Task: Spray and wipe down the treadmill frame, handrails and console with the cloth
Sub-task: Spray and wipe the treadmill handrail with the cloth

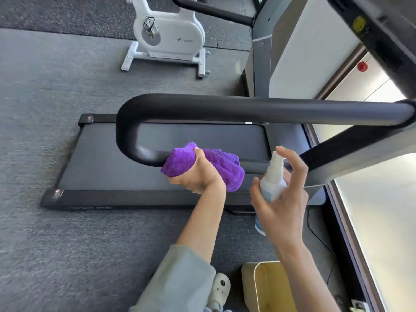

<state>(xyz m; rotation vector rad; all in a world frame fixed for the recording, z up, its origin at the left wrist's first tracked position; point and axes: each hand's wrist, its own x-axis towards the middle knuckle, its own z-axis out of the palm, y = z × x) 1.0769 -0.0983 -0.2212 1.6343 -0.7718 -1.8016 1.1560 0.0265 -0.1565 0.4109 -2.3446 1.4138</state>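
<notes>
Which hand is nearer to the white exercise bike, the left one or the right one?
The left. The left hand grips the purple cloth on the handrail, below the exercise bike. The right hand, holding the spray bottle, is farther right and lower.

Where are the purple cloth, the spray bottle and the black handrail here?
cloth (180, 164): head view, on its bunched left end.
spray bottle (273, 180): head view, on its white neck below the nozzle.
handrail (247, 109): head view, on its upper straight bar.

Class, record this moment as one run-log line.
left hand: grips purple microfibre cloth around black padded handrail | right hand: holds white spray bottle | phase: wiping handrail
</notes>
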